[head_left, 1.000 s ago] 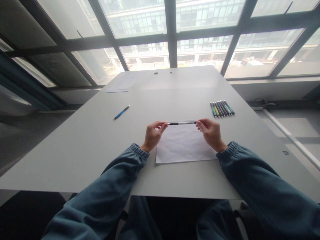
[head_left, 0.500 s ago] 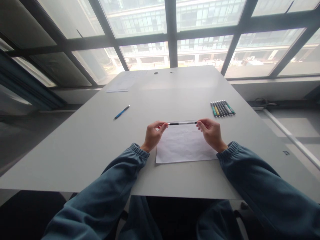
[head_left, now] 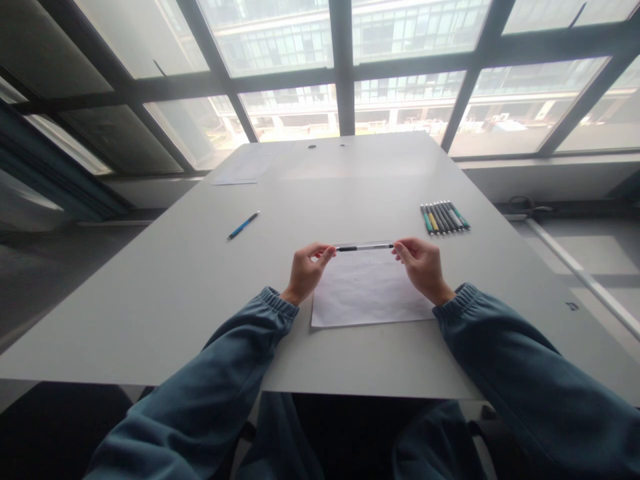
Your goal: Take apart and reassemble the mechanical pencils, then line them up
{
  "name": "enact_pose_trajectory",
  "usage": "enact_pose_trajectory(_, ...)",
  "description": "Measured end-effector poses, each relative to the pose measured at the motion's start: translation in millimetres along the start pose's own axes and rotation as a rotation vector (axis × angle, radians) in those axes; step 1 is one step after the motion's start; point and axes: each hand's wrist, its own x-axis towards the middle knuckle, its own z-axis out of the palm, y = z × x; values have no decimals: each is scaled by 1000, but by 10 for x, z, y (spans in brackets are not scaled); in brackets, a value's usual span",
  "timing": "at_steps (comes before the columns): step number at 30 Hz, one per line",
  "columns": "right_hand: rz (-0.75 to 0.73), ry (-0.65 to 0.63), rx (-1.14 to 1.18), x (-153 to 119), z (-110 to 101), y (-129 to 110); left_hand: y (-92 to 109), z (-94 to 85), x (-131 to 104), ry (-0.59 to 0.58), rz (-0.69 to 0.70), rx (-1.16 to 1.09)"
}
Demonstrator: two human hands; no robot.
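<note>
A clear-barrelled pen with a dark grip section lies level between my two hands, over the far edge of a white sheet of paper. My left hand is closed, pinching the pen's left end between thumb and fingers. At its other end, my right hand is closed in a similar pinch. Both tips of the pen are partly covered by my fingertips. The paper rests on the table below, its right edge partly behind my right wrist.
On the white table, a blue pen lies to the left. A row of several pens, green, yellow and dark, lies side by side at the right. Thin papers are at the far left, before the windows.
</note>
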Motion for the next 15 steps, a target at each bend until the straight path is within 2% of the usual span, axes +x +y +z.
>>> enact_pose_trajectory(15, -10, -4, 1, -4, -3, -45, -4, -3, 4, 0, -11, -11)
